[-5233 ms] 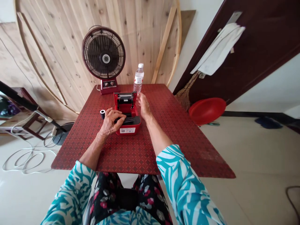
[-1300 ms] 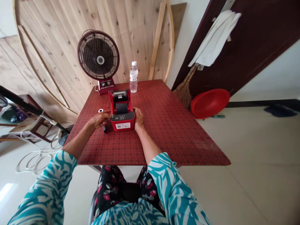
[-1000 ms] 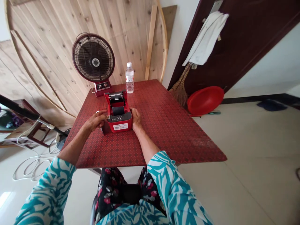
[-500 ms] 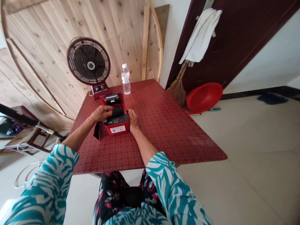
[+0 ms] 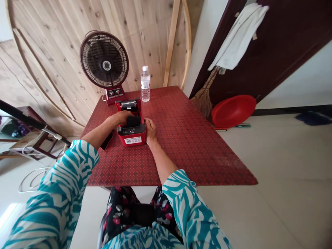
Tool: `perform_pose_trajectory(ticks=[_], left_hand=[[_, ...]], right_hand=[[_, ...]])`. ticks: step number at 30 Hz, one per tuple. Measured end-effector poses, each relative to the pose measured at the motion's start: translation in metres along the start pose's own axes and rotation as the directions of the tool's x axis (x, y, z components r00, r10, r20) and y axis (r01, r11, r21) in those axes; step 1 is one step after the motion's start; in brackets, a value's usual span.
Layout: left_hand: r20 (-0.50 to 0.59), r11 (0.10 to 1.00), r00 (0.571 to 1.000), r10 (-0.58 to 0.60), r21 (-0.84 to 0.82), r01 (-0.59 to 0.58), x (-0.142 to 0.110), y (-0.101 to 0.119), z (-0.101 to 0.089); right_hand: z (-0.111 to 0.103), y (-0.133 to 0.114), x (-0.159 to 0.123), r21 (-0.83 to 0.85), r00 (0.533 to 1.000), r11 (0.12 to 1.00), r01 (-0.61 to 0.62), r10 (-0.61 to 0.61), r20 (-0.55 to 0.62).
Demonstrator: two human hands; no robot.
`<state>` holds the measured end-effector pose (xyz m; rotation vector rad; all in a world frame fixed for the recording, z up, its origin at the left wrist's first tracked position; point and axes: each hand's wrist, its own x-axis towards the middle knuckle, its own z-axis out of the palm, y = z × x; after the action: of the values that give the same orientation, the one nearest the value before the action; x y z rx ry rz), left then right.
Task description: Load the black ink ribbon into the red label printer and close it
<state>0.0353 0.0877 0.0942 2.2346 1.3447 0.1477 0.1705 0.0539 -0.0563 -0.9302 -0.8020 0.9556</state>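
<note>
A red and black label printer stands on the table with its lid tipped up and back. A dark roll sits inside it. My left hand reaches into the bay from the left, beside the roll; its fingertips are hidden in there, so their grip does not show. My right hand is curled against the printer's right side and holds it. A black strip lies left of the printer, partly covered by my left forearm.
A table fan and a water bottle stand behind the printer on the red patterned table. Right of the table are a straw broom and a red basin. A chair is at the left.
My left hand has gone from the printer's left front edge into its bay. My right hand has moved from beside the lid to the printer's side and stays there. The view shifts slightly.
</note>
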Motion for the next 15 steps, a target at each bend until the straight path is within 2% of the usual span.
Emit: perform_pose_trajectory(ticks=[5,8,12,15], left_hand=[[0.039,0.978,0.999,-0.022,0.208,0.014,0.000,-0.002,0.005],[0.030,0.985,0.999,0.031,0.169,-0.035,-0.005,-0.002,0.005],[-0.074,0.993,0.996,0.053,0.109,-0.045,-0.017,0.000,0.003],[-0.159,0.982,0.987,0.037,0.190,-0.006,-0.023,0.004,0.005]], right_hand=[[0.000,-0.005,-0.004,-0.018,1.000,1.000,-0.013,0.013,-0.017],[0.001,-0.007,-0.004,-0.010,1.000,1.000,-0.023,0.023,-0.018],[0.002,-0.007,-0.004,-0.007,1.000,1.000,-0.015,0.015,-0.013],[0.001,-0.005,-0.003,-0.012,1.000,1.000,-0.002,0.002,0.000]])
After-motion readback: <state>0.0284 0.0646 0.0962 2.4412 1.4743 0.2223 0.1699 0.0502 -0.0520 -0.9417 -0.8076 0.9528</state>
